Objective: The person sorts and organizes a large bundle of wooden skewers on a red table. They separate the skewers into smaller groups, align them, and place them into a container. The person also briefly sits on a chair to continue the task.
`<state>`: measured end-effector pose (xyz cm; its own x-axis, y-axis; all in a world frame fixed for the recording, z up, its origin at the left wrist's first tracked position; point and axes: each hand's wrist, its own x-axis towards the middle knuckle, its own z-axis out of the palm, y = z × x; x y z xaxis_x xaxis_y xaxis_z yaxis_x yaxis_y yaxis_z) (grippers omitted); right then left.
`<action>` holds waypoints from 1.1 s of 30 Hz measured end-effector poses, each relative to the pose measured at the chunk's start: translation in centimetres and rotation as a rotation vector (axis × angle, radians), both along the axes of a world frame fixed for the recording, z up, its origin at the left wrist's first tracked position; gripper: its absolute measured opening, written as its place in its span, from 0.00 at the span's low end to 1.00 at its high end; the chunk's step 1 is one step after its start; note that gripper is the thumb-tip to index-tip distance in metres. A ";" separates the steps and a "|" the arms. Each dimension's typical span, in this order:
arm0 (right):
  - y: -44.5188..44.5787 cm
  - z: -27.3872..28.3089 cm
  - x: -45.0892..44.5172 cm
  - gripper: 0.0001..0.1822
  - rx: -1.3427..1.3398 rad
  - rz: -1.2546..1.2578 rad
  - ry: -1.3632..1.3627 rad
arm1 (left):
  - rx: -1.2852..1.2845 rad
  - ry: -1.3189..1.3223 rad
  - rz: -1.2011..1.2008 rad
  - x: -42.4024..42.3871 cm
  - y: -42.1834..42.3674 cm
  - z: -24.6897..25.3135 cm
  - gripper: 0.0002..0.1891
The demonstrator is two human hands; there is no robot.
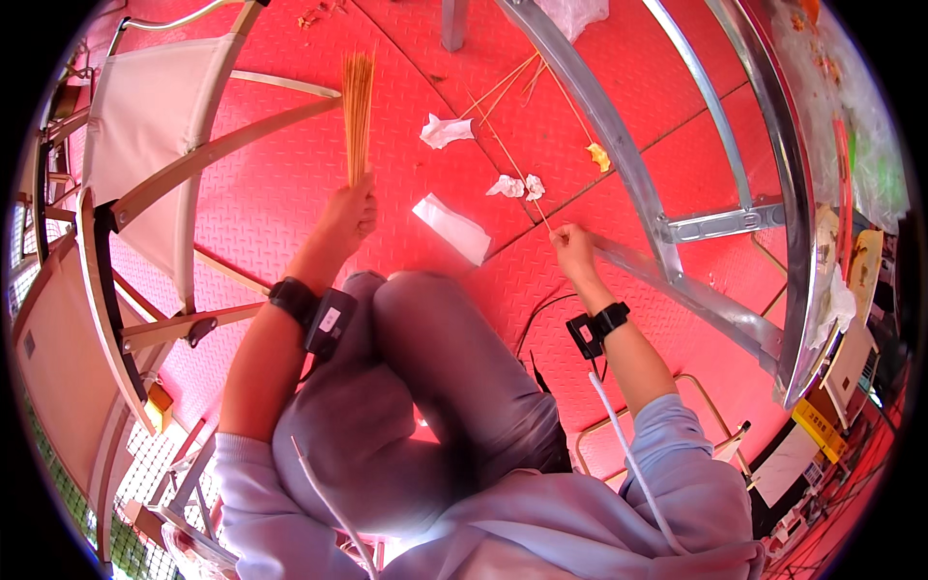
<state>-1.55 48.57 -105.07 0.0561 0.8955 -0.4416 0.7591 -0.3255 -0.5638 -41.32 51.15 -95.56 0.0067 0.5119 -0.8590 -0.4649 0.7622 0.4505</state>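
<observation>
My left hand point(355, 209) is closed around the lower end of an upright bundle of thin bamboo sticks point(358, 109). In my right hand point(569, 243) I pinch the near end of one long thin stick point(518, 170), which slants up and left over the floor. Close to that stick lie crumpled white tissues point(507, 186). A folded white paper point(452, 228) rests on the red floor between my hands. Farther off are another crumpled tissue point(446, 132), several loose sticks point(504, 90) and a crumpled yellow scrap point(599, 156).
A folding chair with beige fabric point(156, 123) stands at the left. Curved metal legs point(623, 145) rise at the right, by a table edge with clear plastic on it. A black cable point(533, 315) lies beside my knees. The floor is red textured plate point(275, 159).
</observation>
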 end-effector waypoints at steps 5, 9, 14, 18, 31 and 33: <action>-8.4 2.0 2.6 0.10 -0.194 -0.140 0.203 | 0.006 -0.001 -0.014 0.5 0.5 -0.1 0.20; -8.6 6.7 -0.3 0.11 -0.470 -0.161 0.391 | -0.013 0.020 -0.019 0.7 0.3 -0.1 0.20; -3.7 8.3 -7.3 0.10 -0.493 -0.176 0.638 | 0.004 0.006 -0.042 1.2 0.4 -0.5 0.16; 1.0 8.3 -14.5 0.12 -0.541 -0.199 0.835 | 0.044 -0.057 0.013 1.1 -0.4 -1.3 0.14; 4.1 8.7 -22.7 0.13 -0.538 0.094 0.879 | 0.044 0.126 -0.002 1.7 0.0 0.0 0.15; 4.4 8.8 -22.6 0.13 -0.577 0.134 0.929 | 0.034 0.147 -0.030 1.4 0.0 -0.1 0.15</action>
